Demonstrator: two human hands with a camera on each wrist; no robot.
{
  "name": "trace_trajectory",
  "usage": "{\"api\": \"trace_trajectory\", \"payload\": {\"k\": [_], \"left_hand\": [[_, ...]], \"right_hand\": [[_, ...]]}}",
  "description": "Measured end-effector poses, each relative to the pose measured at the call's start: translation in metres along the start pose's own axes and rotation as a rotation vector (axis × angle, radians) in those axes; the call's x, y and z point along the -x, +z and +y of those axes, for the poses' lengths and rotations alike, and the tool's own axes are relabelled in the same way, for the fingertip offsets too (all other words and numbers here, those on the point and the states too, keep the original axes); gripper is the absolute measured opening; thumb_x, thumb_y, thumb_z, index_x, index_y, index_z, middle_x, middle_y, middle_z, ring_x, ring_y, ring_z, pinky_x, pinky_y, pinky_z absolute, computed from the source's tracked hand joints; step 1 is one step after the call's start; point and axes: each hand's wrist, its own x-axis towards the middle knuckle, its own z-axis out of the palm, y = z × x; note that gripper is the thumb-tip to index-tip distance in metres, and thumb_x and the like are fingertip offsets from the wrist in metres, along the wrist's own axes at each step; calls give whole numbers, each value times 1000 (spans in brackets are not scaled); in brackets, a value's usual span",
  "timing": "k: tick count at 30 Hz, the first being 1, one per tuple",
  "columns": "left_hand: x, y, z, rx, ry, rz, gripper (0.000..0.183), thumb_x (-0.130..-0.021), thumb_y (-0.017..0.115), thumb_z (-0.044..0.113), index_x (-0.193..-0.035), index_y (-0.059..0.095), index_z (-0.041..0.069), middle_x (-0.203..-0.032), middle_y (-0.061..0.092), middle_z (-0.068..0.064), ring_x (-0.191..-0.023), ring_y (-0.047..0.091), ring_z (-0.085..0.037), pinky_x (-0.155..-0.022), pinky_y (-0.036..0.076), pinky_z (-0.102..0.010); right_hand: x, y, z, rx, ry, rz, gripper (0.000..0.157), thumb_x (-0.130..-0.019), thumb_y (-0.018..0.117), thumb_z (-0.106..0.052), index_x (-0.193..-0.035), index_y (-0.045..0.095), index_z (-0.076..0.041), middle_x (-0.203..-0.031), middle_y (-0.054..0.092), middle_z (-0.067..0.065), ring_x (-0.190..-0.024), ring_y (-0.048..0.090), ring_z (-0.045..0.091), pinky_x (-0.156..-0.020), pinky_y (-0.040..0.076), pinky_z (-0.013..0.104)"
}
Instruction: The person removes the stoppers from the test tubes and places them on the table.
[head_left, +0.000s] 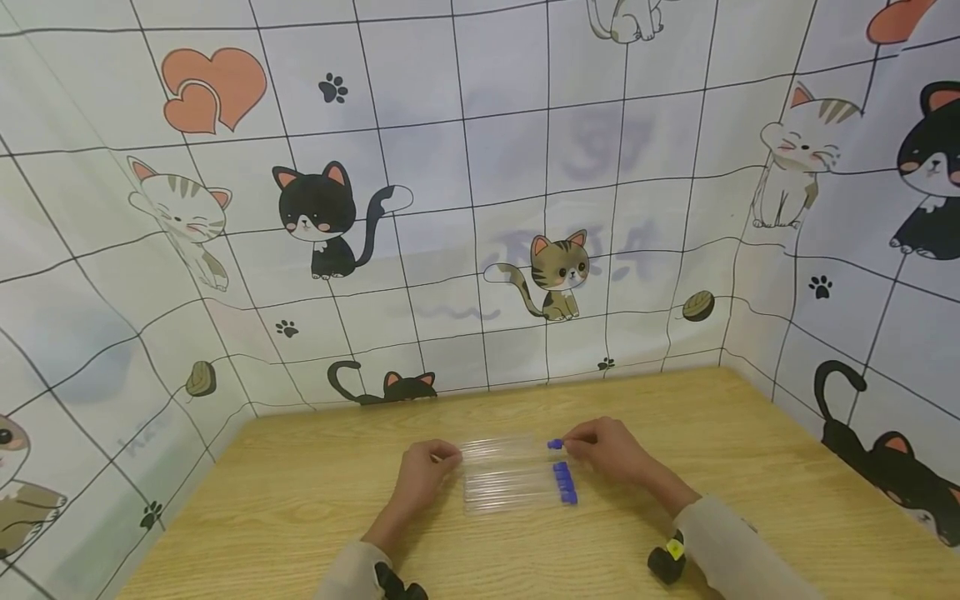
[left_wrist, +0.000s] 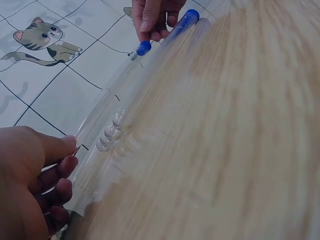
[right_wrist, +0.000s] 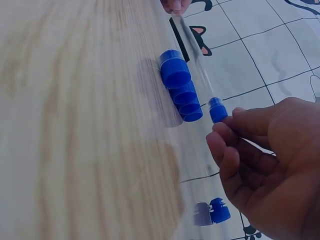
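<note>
- What the coming move turns on, I judge, is the line between my two hands: the clear, slim, round-bottomed plastic tube [left_wrist: 102, 102] has its long axis running from one to the other, so its mouth and the ribbed blue plastic cap [right_wrist: 218, 111] must share that line.
- My left hand [head_left: 423, 475] is nearer the rounded end, pinching it between thumb and fingers.
- My right hand [head_left: 613, 452] is nearer the mouth, where my thumb and forefinger pinch the blue cap.
- The cap sits at the tube's mouth, on the side facing my left hand; I cannot tell whether its plug is pushed fully in.
- So the tube lies directly between my hands, rightward from my left and leftward from my right, level with my fingertips. I cannot tell whether it touches the table [head_left: 315, 483] along its length.
- On my body's side of that tube, also between my hands, lies a side-by-side row of clear plastic tubes with blue caps [head_left: 510, 492], roughly parallel to it. Their caps point to my right-hand side and their rounded bottoms to my left; neither hand grips them.
- A loose blue plastic cap with a narrow plug [right_wrist: 220, 211] lies near the lower fingers of my right hand, farther from my left hand than the pinched cap, and nothing holds it.
</note>
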Motion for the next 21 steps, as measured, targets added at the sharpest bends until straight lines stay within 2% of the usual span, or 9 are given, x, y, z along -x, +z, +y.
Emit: {"api": "trace_trajectory", "payload": {"k": [5, 9, 15, 21], "left_hand": [[0, -1, 3, 64, -23, 1, 9, -83, 64, 22, -83, 67, 14, -77, 60, 4, -61, 52, -14, -49, 44, -27], [1, -2, 7, 120, -38, -1, 10, -83, 64, 24, -84, 67, 14, -78, 61, 2, -59, 53, -18, -46, 45, -29], [2, -2, 10, 177, -29, 1, 11, -83, 64, 27, -85, 67, 16, -80, 62, 2, -65, 56, -28, -49, 47, -30], [1, -3, 11, 197, -20, -6, 13, -83, 63, 26, -87, 67, 14, -82, 62, 2, -70, 56, -29, -55, 48, -35]], "right_hand": [[-1, -1, 0, -83, 7, 27, 12, -84, 61, -17, -95, 66, -14, -83, 65, 1, -73, 60, 16, -60, 48, 32], [-1, -1, -1, -140, 0, 51, 14, -84, 62, -21, -95, 65, -14, -85, 65, 4, -72, 61, 18, -60, 49, 34], [-2, 0, -1, -238, 8, 85, 20, -82, 64, -28, -91, 64, -10, -87, 65, 10, -71, 63, 20, -61, 50, 36], [-2, -1, -2, -244, 22, 106, 20, -80, 65, -30, -88, 64, -11, -85, 66, 9, -71, 63, 21, -61, 49, 38]]}}
